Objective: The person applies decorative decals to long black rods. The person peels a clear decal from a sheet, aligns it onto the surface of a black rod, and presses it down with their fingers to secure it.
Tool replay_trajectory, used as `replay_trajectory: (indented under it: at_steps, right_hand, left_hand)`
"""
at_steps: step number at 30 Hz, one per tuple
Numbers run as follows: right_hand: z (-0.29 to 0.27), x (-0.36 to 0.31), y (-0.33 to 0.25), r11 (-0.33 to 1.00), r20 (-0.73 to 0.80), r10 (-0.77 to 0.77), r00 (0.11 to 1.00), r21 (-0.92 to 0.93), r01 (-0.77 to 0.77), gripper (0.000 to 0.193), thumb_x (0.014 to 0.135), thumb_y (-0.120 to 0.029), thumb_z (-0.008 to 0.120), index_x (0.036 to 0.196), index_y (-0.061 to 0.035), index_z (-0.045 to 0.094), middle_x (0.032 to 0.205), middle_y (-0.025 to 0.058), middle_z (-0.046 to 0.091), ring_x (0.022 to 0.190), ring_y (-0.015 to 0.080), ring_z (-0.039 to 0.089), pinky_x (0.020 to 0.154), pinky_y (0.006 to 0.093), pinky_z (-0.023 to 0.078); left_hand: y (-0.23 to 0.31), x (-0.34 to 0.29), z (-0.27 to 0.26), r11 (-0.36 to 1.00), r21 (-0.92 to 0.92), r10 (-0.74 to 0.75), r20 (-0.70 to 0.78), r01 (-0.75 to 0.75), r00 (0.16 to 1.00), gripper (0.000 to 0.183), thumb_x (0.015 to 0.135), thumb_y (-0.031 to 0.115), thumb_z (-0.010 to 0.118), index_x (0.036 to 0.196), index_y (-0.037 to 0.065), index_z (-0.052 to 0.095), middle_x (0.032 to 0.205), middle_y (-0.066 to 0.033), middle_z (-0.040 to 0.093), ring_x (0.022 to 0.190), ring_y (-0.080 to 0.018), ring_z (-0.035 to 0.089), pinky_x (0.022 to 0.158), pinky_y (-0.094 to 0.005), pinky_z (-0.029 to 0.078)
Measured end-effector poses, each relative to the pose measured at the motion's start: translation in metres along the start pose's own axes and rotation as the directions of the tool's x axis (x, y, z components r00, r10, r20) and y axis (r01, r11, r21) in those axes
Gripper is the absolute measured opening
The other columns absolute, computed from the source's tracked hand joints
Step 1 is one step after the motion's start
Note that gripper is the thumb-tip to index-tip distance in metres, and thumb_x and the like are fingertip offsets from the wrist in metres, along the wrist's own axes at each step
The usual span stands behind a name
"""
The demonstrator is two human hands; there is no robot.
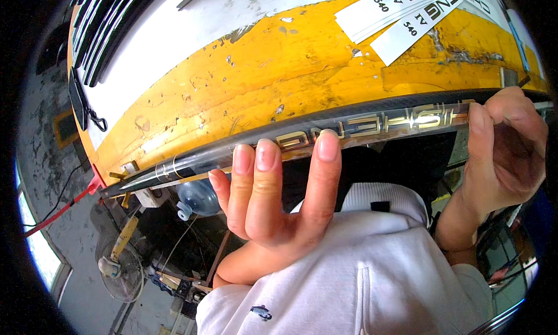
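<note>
White sleeves nearest; my left hand [264, 190] lay flat-fingered under the long dark glossy rod [302, 134], my right hand [503, 143] pinched its end, axis running sideways above the yellow chipped tabletop [261, 79].

Both hands bare, no gloves/rings. Left hand [273, 190], right hand [503, 146]. White sweatshirt w/ ribbed cuffs, sleeves pushed up forearms; small dark embroidered mark on left sleeve [261, 312]; seam down front.

Both hands, left hand [273, 190] and right hand [505, 143], press a dark lettered rod [302, 134] against the yellow bench [279, 73].
</note>
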State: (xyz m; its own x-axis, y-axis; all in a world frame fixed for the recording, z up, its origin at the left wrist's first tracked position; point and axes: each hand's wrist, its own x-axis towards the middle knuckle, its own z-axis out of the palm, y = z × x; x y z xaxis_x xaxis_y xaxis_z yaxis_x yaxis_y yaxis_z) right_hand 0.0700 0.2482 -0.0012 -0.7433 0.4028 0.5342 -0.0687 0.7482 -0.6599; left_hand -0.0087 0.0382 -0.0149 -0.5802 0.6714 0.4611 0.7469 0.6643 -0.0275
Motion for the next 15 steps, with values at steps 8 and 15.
replay_trajectory:
  at_steps: [8, 15]
  right_hand:
    - [-0.008, 0.001, -0.009, 1.000, 0.044, 0.017, 0.999, 0.015, -0.017, 0.033, 0.076, 0.015, 0.063, 0.104, -0.0006, 0.055, 0.080, 0.0093, 0.058, 0.068, 0.0124, 0.053, 0.061, 0.0233, 0.041]
    - [-0.015, 0.001, -0.022, 1.000, 0.092, 0.013, 0.996, 0.002, -0.013, 0.033, 0.073, 0.015, 0.064, 0.101, -0.0004, 0.056, 0.078, 0.0091, 0.058, 0.065, 0.0137, 0.052, 0.059, 0.0240, 0.041]
  left_hand:
    - [-0.002, 0.000, 0.004, 1.000, 0.011, 0.019, -0.017, -0.018, 1.000, 0.030, 0.086, 0.022, 0.066, 0.116, 0.019, 0.065, 0.118, -0.0138, 0.048, 0.114, -0.0302, 0.047, 0.108, -0.0449, 0.031]
    - [-0.006, 0.008, 0.002, 0.988, 0.075, 0.132, 0.009, -0.133, 0.991, 0.036, 0.090, 0.027, 0.058, 0.122, 0.010, 0.064, 0.122, -0.0142, 0.042, 0.113, -0.0289, 0.043, 0.107, -0.0426, 0.031]
